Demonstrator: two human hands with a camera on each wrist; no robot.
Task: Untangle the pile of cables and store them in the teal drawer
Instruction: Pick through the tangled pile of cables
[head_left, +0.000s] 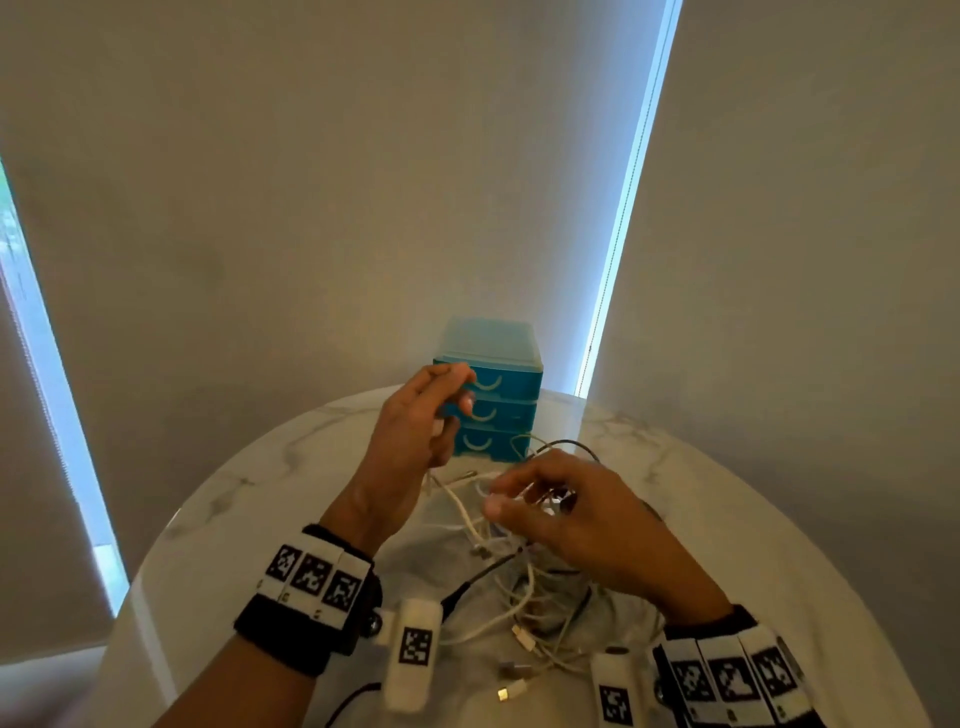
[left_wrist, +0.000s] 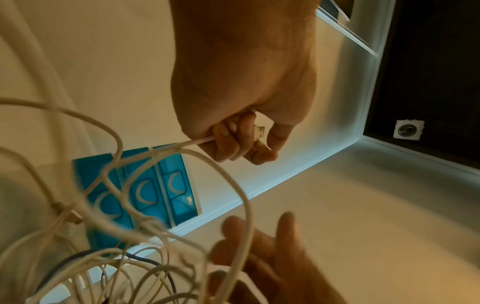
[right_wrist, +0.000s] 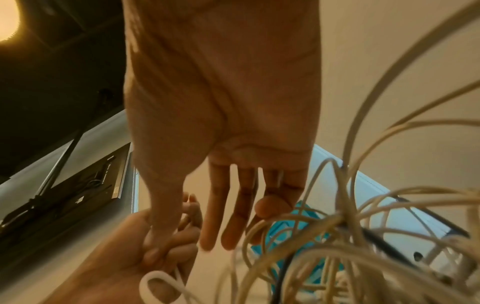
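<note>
Loose cable ends and plugs lie nearest me at the tabletop's near edge; behind them, at mid-table, sits the pile of cables (head_left: 524, 582), mostly white strands with a few dark ones, not yet separated. My left hand (head_left: 415, 426) is raised above the pile, its fingers curled tight round one white cable (left_wrist: 166, 148) just behind its USB plug (left_wrist: 259, 130); I judge the hold sits by the plug so that this end can be drawn clear while the strand trails back into the tangle. My right hand (head_left: 566, 509) hovers low over the far side of the pile, fingers relaxed and spread; whether the fingertips pinch a strand I cannot tell, though loops cross them in the right wrist view. I judge its role is to steady or part the loops. The teal drawer unit (head_left: 491, 395) stands at the far edge of the marble tabletop (head_left: 753, 499), all three drawers closed, so nothing is yet stored.
</note>
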